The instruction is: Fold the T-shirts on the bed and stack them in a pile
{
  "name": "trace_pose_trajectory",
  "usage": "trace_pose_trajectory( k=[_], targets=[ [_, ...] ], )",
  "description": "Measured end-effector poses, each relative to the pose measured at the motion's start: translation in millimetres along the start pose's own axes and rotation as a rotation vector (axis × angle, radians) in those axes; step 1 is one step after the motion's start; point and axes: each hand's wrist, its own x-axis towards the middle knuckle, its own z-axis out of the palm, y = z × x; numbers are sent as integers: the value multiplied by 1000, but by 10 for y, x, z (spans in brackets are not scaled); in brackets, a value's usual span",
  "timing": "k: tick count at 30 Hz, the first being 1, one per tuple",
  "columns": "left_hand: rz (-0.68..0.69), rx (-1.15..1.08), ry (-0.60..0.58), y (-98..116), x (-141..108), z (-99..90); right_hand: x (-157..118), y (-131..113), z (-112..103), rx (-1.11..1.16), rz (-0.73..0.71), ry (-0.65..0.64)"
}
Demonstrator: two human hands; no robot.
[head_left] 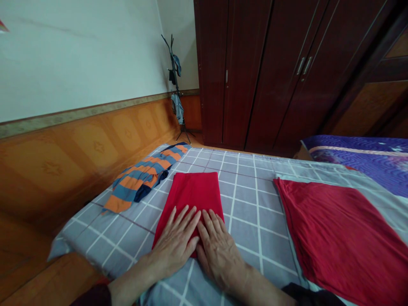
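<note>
A bright red cloth point(197, 191), folded into a neat rectangle, lies on the grey checked bed sheet point(245, 204) in front of me. My left hand point(177, 242) rests flat on its near left part, fingers stretched out. Beside it, my right hand point(218, 248) lies flat on the near right part, fingers extended and pointing away from me. The two hands touch or nearly touch at the thumbs and index fingers. Neither one grips the cloth. The near edge of the cloth is partly hidden under my palms.
Striped orange and blue clothing point(140, 176) lies at the bed's left edge. A larger dark red cloth point(344, 233) is spread on the right. Beyond the bed are a coat stand point(177, 80), a dark wardrobe point(255, 76) and purple bedding point(366, 155).
</note>
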Motion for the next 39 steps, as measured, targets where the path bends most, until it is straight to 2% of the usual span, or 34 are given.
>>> trace_pose_trajectory(
  k=[5,10,13,15,17,19,21,23,25,28,31,36,39],
  targets=[
    [-59,18,-9,-79,-116,77,-81,106,1,-45,54,-119],
    [-122,32,-2,-323,-489,97,-83,288,-228,-117,131,-288],
    [-100,46,-32,-467,-629,-16,-56,376,-356,-132,184,-351],
    [-64,46,-35,-496,-576,-184,-33,374,-386,-112,193,-333],
    [-15,16,-45,-449,-379,-386,-19,320,-365,-56,151,-283],
    [75,-53,-78,-346,-63,-550,-35,243,-307,12,68,-239],
    [188,-144,-124,-228,311,-610,-92,183,-228,56,-39,-194],
    [269,-225,-198,-131,671,-551,-177,166,-142,69,-149,-125],
    [324,-274,-291,-68,961,-409,-260,188,-64,51,-218,-52],
    [379,-283,-367,-38,1229,-169,-323,236,18,-22,-255,25],
    [409,-269,-336,-68,1373,-6,-306,253,51,-108,-260,93],
    [391,-225,-301,-167,1644,127,-271,268,93,-170,-297,181],
    [394,-201,-277,-225,1850,179,-315,262,271,-171,-276,215]
  ],
)
